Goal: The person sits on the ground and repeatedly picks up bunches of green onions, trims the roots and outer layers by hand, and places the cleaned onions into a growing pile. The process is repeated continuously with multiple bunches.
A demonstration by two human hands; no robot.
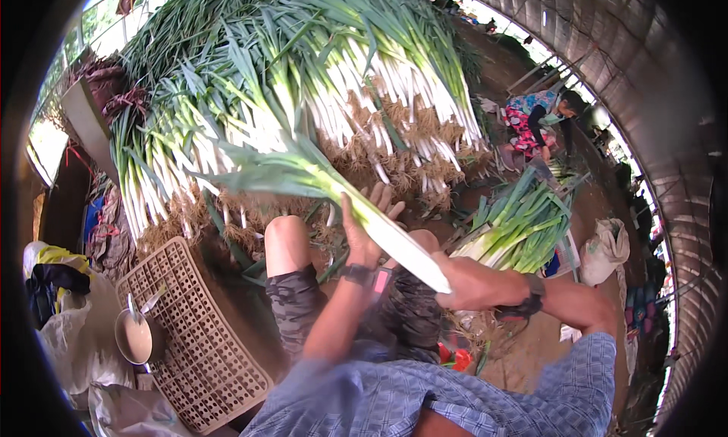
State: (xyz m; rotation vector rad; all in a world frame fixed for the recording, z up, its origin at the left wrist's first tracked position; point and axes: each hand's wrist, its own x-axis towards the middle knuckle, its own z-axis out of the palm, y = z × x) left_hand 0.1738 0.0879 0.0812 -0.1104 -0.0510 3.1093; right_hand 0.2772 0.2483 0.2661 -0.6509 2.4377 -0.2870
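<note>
A long leek [394,241] slants across my lap, its green leaves up to the left and its white end down to the right. My right hand [472,284] is closed around the white end. My left hand [364,236] is under the stalk farther up, loosely around it, its fingers showing beyond the far side. The leaves are slightly blurred. Beyond my knees lies a large heap of leeks [250,111], many with brown roots. To the right is a smaller bundle of leeks [523,224] with pale stalks.
A plastic crate [193,346] stands at my left, with a pan [139,337] on it. Plastic bags [76,327] lie beside it. A white sack [604,251] stands at right. Farther off, a person [540,122] bends low near more leeks.
</note>
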